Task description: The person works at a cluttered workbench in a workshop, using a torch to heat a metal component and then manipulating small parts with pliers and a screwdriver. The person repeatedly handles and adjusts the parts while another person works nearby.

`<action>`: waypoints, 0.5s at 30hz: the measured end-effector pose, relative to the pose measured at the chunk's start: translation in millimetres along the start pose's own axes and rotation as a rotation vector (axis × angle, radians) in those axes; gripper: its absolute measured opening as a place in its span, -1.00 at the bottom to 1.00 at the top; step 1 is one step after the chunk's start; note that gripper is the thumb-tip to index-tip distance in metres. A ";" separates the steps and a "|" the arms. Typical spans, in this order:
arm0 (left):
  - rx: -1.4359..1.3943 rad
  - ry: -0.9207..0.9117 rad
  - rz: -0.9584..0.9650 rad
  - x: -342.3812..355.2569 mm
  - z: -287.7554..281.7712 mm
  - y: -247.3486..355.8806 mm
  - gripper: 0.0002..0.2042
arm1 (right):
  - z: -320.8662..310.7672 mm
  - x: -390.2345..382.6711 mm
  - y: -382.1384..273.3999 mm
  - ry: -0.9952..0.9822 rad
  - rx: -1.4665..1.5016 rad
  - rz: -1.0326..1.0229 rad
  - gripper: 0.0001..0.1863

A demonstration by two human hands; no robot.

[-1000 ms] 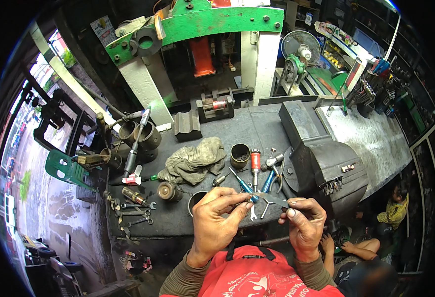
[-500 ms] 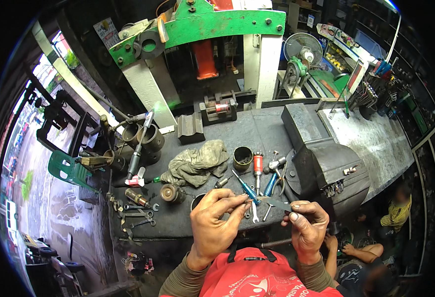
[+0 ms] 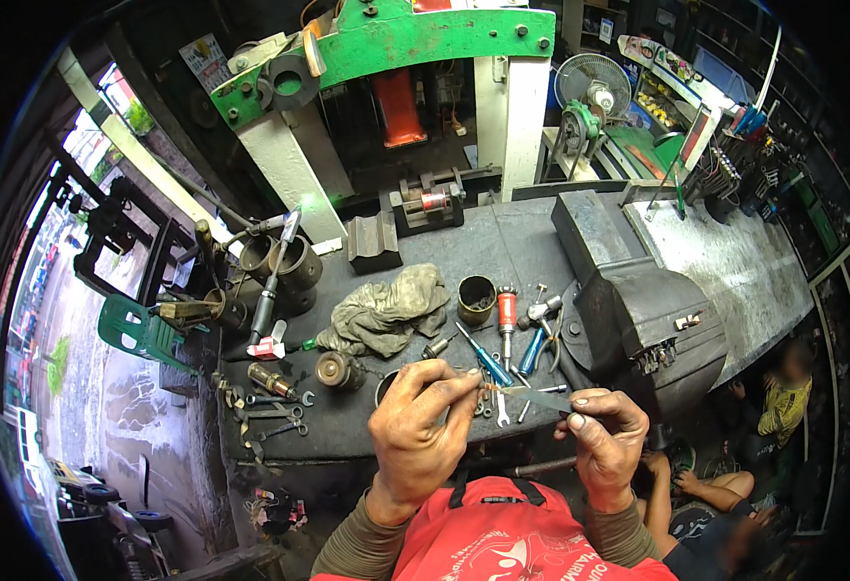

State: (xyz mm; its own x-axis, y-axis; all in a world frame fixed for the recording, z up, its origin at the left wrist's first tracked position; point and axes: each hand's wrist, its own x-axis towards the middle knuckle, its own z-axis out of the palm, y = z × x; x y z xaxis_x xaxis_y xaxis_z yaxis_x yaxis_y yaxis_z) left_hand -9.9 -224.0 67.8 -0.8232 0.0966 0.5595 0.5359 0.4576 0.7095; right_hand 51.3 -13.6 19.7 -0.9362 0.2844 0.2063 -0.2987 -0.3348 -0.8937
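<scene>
Above the near edge of the workbench, my right hand (image 3: 607, 441) pinches a thin, flat grey metal strip (image 3: 539, 397) between thumb and fingers. The strip points left toward my left hand (image 3: 420, 426), whose thumb and fingertips are pressed together. Whatever my left fingers grip is too small to name. Just beyond the strip lie a blue-handled screwdriver (image 3: 492, 364), a red air tool (image 3: 507, 315) standing on the bench, and an open-ended wrench (image 3: 501, 411). Blue-handled pliers (image 3: 533, 351) rest a little farther right.
A crumpled grey rag (image 3: 386, 315) and a round metal cup (image 3: 476, 302) sit mid-bench. Spanners (image 3: 280, 429) are at the left, a big vise (image 3: 652, 324) at the right. A green press frame (image 3: 435, 44) stands behind. People crouch at the lower right, one in yellow (image 3: 785, 407).
My left fingertips have shifted slightly up and left, a little away from the strip's tip. My right hand keeps its hold on the strip, and the view has moved slightly.
</scene>
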 end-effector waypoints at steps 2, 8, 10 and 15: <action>-0.007 0.000 -0.001 -0.6 0.5 0.5 -0.75 | -1.2 -0.3 -0.5 0.019 0.052 0.009 -0.86; -0.030 -0.006 0.001 -2.7 3.3 1.8 -0.75 | -1.9 -1.4 -2.1 -0.018 -0.016 -0.028 -0.86; -0.062 -0.008 -0.023 -3.5 3.5 1.8 -0.75 | -2.3 -2.5 -3.2 -0.002 -0.020 -0.027 -0.86; -0.043 -0.018 -0.007 -4.5 3.7 2.0 -0.76 | -3.4 -4.9 -5.7 0.016 0.033 -0.020 -0.86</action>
State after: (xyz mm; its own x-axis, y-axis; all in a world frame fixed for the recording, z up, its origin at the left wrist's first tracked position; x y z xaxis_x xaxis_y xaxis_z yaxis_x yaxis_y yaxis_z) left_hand -5.9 -220.2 65.1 -0.8302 0.1097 0.5466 0.5372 0.4199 0.7316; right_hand 58.2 -10.0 22.4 -0.9270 0.3057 0.2173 -0.3234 -0.3582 -0.8759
